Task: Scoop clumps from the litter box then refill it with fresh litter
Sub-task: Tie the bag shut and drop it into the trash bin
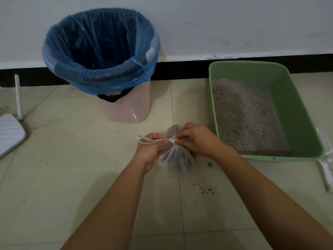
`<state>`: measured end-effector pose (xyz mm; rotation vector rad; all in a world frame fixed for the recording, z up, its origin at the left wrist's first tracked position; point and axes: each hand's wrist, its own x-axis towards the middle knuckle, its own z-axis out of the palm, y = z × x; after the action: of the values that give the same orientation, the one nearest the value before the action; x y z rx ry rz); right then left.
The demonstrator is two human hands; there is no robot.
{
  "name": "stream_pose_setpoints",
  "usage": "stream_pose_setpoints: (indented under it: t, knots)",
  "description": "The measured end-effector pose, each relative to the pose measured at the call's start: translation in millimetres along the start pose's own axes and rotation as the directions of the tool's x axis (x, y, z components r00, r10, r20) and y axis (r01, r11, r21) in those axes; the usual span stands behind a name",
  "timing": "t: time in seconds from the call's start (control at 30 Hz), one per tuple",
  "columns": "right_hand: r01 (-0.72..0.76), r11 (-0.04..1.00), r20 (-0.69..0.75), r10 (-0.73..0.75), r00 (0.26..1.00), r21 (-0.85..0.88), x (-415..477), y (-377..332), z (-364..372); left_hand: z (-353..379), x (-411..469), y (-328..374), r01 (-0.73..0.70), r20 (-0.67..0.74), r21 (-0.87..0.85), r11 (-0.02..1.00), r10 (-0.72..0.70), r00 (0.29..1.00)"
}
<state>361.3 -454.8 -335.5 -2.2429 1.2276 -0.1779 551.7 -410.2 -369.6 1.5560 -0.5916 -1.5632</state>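
A small clear plastic bag [177,159] with dark clumps inside sits on the tiled floor at the centre. Its neck is gathered into a white knot. My left hand [150,150] grips one white tail of the knot, pulled out to the left. My right hand [196,139] pinches the knot from the right. The green litter box [295,112] stands to the right by the wall, holding grey litter [243,116]. A white scoop [326,170] lies partly hidden behind the box's right front corner.
A pink bin [126,109] lined with a blue bag [97,51] stands at the back left against the white wall. A white router [9,132] with an upright antenna lies at the left edge. Loose litter crumbs [207,189] are scattered on the floor near the box.
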Motion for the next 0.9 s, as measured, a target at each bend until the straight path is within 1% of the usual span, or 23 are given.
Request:
stream_pose_setpoints:
  t: [0.07, 0.13, 0.33, 0.43, 0.47, 0.5, 0.57, 0.67, 0.77, 0.83, 0.9]
  knots:
    - [-0.018, 0.998, -0.045, 0.015, 0.999, -0.068, 1.6, -4.0, -2.3, -0.2, -0.9, 0.9, -0.001, 0.008, 0.002, 1.0, 0.001, 1.0]
    - [-0.022, 0.996, -0.061, 0.016, 0.998, -0.09, 2.6, -7.8, -4.8, 1.5, -1.8, 4.9, -0.016, 0.03, 0.012, 1.0, 0.016, 0.999]
    - [0.011, 0.999, -0.076, -0.008, 0.997, 0.038, 0.3, -12.9, -16.3, 8.3, -1.9, 16.7, -0.058, 0.043, 0.0, 0.998, 0.058, 0.997]
    - [0.02, 0.995, -0.084, -0.012, 0.996, 0.097, -1.6, -18.4, -26.2, 8.8, -4.4, 17.9, -0.056, 0.066, -0.06, 0.997, 0.06, 0.996]
    - [0.026, 0.995, -0.078, -0.019, 0.997, 0.093, -2.0, -20.1, -29.8, 9.0, -5.4, 19.0, -0.056, 0.079, -0.094, 0.994, 0.063, 0.995]
    - [0.031, 0.997, -0.071, -0.027, 0.997, 0.068, -2.0, -21.2, -33.1, 9.4, -6.1, 20.8, -0.055, 0.088, -0.133, 0.99, 0.067, 0.994]
    - [0.032, 0.999, -0.072, -0.035, 0.997, -0.037, -0.4, -20.1, -38.5, 9.5, -6.2, 24.3, -0.05, 0.09, -0.204, 0.978, 0.069, 0.994]
    - [0.026, 0.977, -0.055, -0.039, 0.998, -0.212, 5.6, -13.0, -35.5, 9.4, -6.2, 26.0, -0.056, 0.091, -0.244, 0.968, 0.08, 0.993]
    - [-0.027, 0.926, -0.005, 0.028, 1.0, -0.378, 9.3, -5.2, -22.3, 5.8, -4.6, 19.6, -0.037, 0.083, -0.227, 0.973, 0.058, 0.995]
    - [-0.07, 0.883, 0.021, 0.09, 0.996, -0.465, 8.4, -1.2, -11.9, -1.0, -2.0, 12.0, 0.002, 0.032, -0.188, 0.982, 0.004, 0.999]
    - [-0.097, 0.859, 0.045, 0.138, 0.989, -0.502, 5.1, 1.4, -0.7, -6.7, -0.5, 1.3, 0.047, -0.034, -0.133, 0.99, -0.052, 0.998]
